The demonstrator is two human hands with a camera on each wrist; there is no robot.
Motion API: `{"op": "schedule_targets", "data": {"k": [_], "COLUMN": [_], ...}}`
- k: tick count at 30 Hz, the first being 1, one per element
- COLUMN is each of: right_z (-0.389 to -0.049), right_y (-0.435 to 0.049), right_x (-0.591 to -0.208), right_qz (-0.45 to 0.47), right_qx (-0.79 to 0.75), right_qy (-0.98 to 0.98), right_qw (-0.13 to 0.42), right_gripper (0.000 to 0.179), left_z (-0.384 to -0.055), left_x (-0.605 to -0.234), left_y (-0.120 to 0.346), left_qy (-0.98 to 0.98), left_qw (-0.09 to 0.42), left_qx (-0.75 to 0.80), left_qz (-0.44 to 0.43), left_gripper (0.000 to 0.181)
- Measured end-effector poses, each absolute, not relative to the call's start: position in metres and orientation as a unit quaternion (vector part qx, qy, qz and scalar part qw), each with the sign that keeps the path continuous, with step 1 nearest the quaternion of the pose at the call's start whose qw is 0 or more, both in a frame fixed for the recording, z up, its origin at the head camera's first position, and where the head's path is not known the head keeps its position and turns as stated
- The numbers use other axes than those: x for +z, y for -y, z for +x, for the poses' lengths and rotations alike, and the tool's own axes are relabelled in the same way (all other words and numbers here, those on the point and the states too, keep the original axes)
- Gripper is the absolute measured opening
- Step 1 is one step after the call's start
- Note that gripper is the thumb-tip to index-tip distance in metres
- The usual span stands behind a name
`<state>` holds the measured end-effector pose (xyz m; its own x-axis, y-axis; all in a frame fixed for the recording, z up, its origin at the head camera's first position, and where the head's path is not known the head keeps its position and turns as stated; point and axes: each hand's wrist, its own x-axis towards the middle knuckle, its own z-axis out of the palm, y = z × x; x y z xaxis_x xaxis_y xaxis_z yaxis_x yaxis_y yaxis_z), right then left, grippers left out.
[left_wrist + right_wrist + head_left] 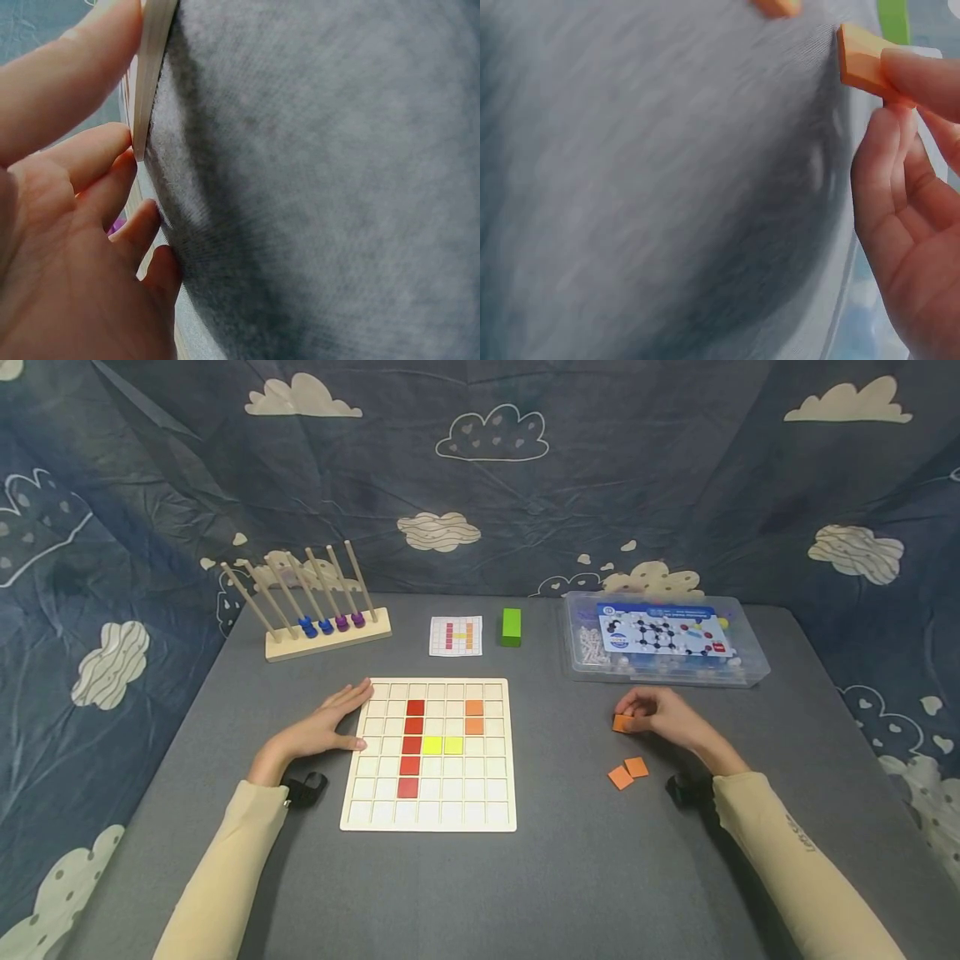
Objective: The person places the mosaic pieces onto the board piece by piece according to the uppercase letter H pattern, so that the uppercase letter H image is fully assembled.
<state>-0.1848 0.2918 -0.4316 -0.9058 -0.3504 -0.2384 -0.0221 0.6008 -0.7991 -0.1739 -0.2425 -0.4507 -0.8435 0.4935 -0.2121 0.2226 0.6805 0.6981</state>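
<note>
Between thumb and fingertips my right hand (660,714) pinches an orange square tile (861,64), over the table to the right of the board. Two more orange tiles (620,777) lie on the cloth just below that hand. My left hand (318,727) rests at the left edge of the pale wooden grid board (431,818), its thumb and fingertips touching the rim. A column of red tiles (411,745) sits in the board's cells. Two yellow tiles (453,745) lie to the right of that column, and two orange tiles (474,726) are stacked in a column farther right.
Behind the board lie a small pattern card (456,650) and a green block (512,627). A wooden peg stand (330,642) with blue and purple beads stands at the back left. At the back right is a clear plastic box (660,672) of small parts.
</note>
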Motion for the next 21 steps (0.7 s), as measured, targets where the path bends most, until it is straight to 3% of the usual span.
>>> {"op": "schedule_targets", "data": {"k": [8,21], "right_z": [-0.188,-0.192], "right_y": [-0.257,-0.15], "right_x": [-0.425,-0.428], "right_qz": [-0.15,-0.24], "right_qx": [-0.502,-0.503], "right_qy": [-0.824,-0.794], "right_qw": [0.215,0.242], "right_gripper": [0.02,0.015], "left_z": [-0.174,-0.173], "left_x": [-0.451,-0.451], "left_y": [0.243,0.242], "left_qy": [-0.894,-0.892], "left_qw": [0.197,0.199], "left_qx": [0.347,0.355], "left_qz": [0.205,0.199], "left_gripper": [0.093,0.093]}}
